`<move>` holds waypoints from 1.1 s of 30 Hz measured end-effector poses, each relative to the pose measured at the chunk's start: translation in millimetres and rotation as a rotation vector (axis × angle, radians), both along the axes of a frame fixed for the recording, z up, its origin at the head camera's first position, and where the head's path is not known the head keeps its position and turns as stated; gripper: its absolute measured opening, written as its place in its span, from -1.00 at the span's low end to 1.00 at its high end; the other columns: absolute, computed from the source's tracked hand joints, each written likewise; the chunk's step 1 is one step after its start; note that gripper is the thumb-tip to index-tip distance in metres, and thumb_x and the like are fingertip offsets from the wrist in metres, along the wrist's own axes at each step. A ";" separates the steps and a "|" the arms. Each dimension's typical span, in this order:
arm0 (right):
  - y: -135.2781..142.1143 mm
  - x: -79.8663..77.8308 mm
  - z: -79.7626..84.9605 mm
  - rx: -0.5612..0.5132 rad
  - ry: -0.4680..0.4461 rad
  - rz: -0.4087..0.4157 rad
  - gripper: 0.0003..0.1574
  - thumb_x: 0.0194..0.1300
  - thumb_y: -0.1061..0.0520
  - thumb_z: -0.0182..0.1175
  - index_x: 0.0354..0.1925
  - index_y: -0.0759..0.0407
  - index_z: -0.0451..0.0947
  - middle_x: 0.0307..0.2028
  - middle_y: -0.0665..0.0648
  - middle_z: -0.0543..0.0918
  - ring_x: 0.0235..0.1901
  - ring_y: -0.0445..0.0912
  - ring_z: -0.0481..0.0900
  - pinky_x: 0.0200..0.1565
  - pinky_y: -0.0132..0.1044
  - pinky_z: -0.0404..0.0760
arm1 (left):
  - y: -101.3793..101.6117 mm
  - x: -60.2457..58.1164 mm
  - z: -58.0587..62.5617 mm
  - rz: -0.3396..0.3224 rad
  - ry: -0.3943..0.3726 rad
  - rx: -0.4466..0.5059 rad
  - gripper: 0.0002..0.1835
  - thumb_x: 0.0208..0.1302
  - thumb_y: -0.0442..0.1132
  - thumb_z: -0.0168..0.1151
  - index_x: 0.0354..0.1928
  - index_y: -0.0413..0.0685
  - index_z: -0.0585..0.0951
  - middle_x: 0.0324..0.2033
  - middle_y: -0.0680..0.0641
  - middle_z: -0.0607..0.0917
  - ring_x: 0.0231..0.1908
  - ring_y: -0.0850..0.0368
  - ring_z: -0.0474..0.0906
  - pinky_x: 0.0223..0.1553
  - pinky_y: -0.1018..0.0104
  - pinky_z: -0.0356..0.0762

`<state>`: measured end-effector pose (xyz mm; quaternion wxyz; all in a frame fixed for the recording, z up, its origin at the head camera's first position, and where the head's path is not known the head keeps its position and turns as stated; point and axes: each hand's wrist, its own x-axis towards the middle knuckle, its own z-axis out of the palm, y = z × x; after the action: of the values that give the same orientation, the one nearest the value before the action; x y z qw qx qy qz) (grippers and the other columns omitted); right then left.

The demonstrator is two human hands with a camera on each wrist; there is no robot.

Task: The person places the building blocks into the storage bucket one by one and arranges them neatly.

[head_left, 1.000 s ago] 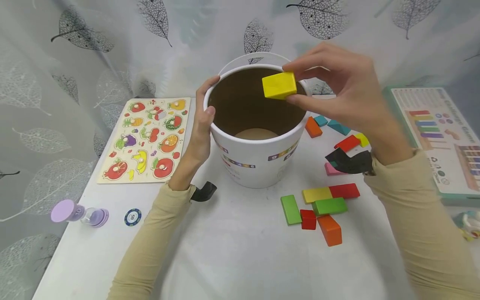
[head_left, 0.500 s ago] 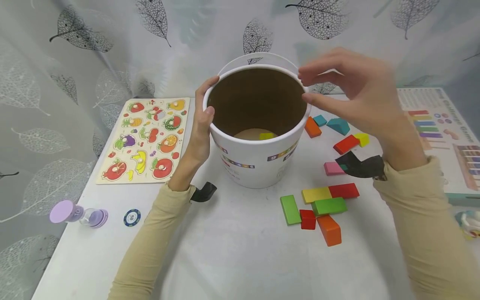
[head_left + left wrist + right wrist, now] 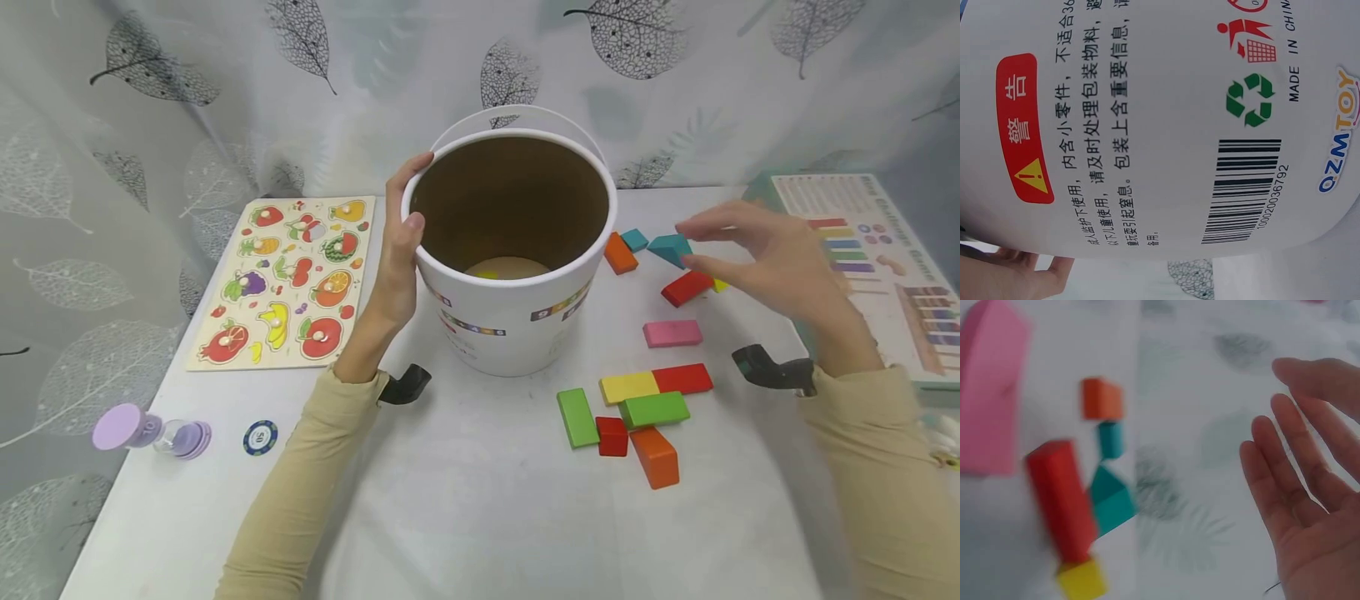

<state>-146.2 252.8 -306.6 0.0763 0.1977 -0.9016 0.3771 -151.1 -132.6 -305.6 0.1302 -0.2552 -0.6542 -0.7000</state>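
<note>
My left hand (image 3: 400, 250) grips the rim of a white bucket (image 3: 517, 325), its thumb lying at the edge. A sliver of a yellow block (image 3: 487, 274) shows on the bucket's floor; the front wall hides the rest. In the left wrist view the printed bucket wall (image 3: 1166, 125) fills most of the picture, with fingers at the lower left. My right hand (image 3: 780, 258) holds nothing, thumb and fingers apart, beside a teal triangular block (image 3: 670, 248). Near it lie a red block (image 3: 687, 288), an orange block (image 3: 620, 253) and a small teal block (image 3: 634, 240).
A pink block (image 3: 672, 333) lies in front of the right hand, with several red, green, yellow and orange blocks closer to me. At left are a fruit puzzle board (image 3: 281, 283), a purple sand timer (image 3: 150, 429) and a chip (image 3: 260, 437). A game box (image 3: 877, 267) stands right.
My right hand let go of the yellow block, which dropped into the bucket. The hand then moved right and down to the teal triangular block. My left hand stayed on the bucket.
</note>
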 end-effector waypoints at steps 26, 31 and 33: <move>10.6 -15.1 -58.2 0.341 -0.280 0.086 -0.40 0.09 0.22 0.42 0.15 0.11 0.57 0.06 0.22 0.60 0.08 0.10 0.46 0.05 0.15 0.57 | 0.3 0.0 -0.3 -0.012 0.008 0.008 -0.06 0.14 0.40 0.00 0.43 -0.01 0.12 0.30 -0.18 0.32 0.27 -0.19 0.26 0.27 -0.19 0.26; 18.3 -11.1 -62.5 0.321 -0.263 0.043 -0.42 0.10 0.22 0.42 0.13 0.11 0.58 0.03 0.19 0.61 0.06 0.06 0.47 0.04 0.04 0.60 | 0.2 -0.1 -0.3 -0.010 0.012 0.007 -0.07 0.15 0.38 -0.01 0.43 -0.02 0.12 0.30 -0.18 0.32 0.26 -0.20 0.26 0.26 -0.19 0.26; 20.4 -9.9 -63.0 0.305 -0.244 0.026 -0.42 0.10 0.21 0.42 0.13 0.10 0.59 0.02 0.18 0.61 0.04 0.05 0.47 0.00 -0.15 0.61 | 0.3 -0.2 0.1 -0.010 0.011 0.010 -0.08 0.16 0.38 -0.01 0.43 -0.01 0.12 0.30 -0.18 0.32 0.26 -0.20 0.26 0.26 -0.19 0.25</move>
<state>-156.1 273.2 -369.7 -0.0692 0.1714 -0.9483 0.2580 -151.3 -132.3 -305.5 0.1316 -0.2618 -0.6486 -0.7025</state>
